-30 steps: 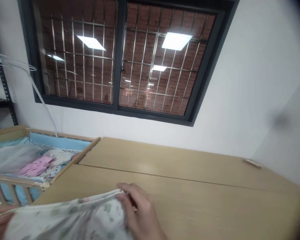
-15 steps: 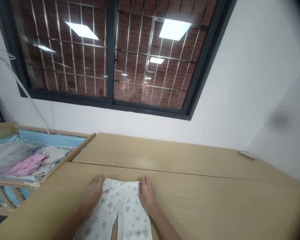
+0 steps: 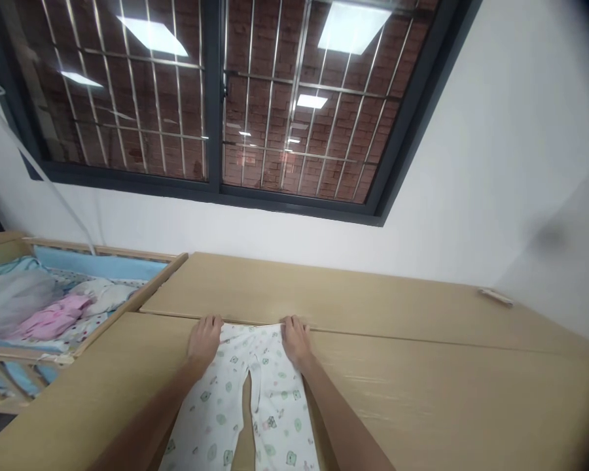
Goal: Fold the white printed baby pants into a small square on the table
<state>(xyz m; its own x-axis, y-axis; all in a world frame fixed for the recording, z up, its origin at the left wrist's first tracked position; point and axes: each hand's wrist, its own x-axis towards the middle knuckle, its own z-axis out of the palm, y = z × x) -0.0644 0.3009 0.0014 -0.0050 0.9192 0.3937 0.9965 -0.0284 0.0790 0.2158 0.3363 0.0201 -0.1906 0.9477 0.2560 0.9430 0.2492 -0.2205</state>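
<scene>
White baby pants (image 3: 279, 392) with a green and grey animal print lie flat on the tan tabletop (image 3: 383, 405), waistband toward the window and legs toward me. A gap between the two legs shows the table beneath. My left hand (image 3: 206, 340) is closed on the left corner of the waistband. On the opposite corner, my right hand (image 3: 296, 340) grips the waistband with curled fingers. Between both hands the band is drawn out nearly straight. The lower ends of the legs run out of the frame.
Left of the table stands a wooden crib (image 3: 127, 304) with blue padding, a pink cloth (image 3: 56, 316) and white bedding. A seam divides the tabletop. One small flat object (image 3: 495, 297) lies at the far right, by the wall. Behind is a barred window (image 3: 216, 183).
Both hands have moved away from me across the table, bringing the waistband up to the tabletop seam. More of the pants' legs shows, and the gap between them is wider.
</scene>
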